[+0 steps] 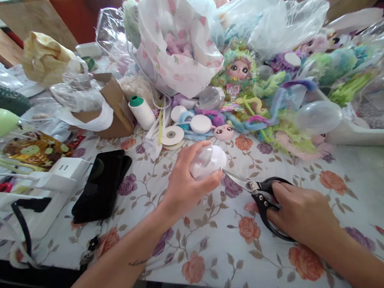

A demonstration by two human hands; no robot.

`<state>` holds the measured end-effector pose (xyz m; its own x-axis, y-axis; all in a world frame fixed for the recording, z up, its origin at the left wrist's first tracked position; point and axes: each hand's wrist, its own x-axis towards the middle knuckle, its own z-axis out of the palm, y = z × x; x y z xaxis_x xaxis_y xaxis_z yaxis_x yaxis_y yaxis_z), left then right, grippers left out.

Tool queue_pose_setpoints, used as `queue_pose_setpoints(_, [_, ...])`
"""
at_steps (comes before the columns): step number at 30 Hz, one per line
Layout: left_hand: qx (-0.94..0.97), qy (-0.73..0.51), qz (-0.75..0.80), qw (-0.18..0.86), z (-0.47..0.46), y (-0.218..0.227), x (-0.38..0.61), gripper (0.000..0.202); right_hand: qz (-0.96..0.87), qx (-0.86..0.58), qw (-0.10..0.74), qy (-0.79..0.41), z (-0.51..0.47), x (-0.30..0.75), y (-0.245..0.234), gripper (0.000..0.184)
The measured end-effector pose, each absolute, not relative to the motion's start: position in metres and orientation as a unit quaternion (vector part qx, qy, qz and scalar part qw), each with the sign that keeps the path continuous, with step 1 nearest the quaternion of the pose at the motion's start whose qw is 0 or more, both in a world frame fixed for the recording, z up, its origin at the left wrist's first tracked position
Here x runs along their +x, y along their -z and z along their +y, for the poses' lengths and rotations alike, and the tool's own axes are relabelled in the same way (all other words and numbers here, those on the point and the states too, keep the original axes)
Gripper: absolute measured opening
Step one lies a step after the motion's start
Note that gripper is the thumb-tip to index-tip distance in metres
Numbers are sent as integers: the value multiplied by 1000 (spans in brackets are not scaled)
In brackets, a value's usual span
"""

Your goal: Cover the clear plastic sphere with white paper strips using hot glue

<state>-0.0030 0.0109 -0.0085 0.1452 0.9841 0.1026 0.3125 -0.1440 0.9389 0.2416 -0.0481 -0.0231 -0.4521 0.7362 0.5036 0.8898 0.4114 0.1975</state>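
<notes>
My left hand (pixel 185 181) is wrapped round a clear plastic ball (pixel 211 160) with something white inside, held just above the flowered tablecloth (pixel 350 190). My right hand (pixel 300 212) grips black-handled scissors (pixel 258 194), fingers through the loops. The scissor blades point left and their tip meets the lower edge of the ball.
A black phone (pixel 101 184) and a white power strip (pixel 60 175) lie to the left. Behind the hands sit ribbon rolls (pixel 172 136), a thread spool (pixel 141 112), a small doll head (pixel 224 131), a green-haired doll (pixel 238 70), colourful fluff, more clear balls (pixel 317 117) and plastic bags (pixel 180 39).
</notes>
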Motion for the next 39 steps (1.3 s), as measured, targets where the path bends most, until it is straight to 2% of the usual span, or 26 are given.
queue_pose_setpoints(10, [632, -409, 508, 419, 10, 7, -3, 59, -828, -497, 180, 186, -50, 243, 21, 19])
queue_pose_setpoints(18, [604, -412, 512, 452, 12, 8, -4, 56, -814, -526, 184, 165, -48, 245, 23, 24])
queue_pose_setpoints(24, [555, -434, 486, 517, 16, 8, -5, 53, -751, -605, 163, 209, -39, 255, 22, 41])
queue_pose_setpoints(29, [475, -469, 429, 608, 18, 4, -3, 50, -727, -652, 100, 191, -33, 265, 21, 28])
queue_pose_setpoints(34, [418, -463, 393, 676, 19, 5, -5, 58, -754, -618, 168, 145, -28, 271, 27, 26])
queue_pose_setpoints(39, [429, -425, 355, 714, 19, 7, -5, 53, -777, -579, 228, 97, -20, 276, 31, 23])
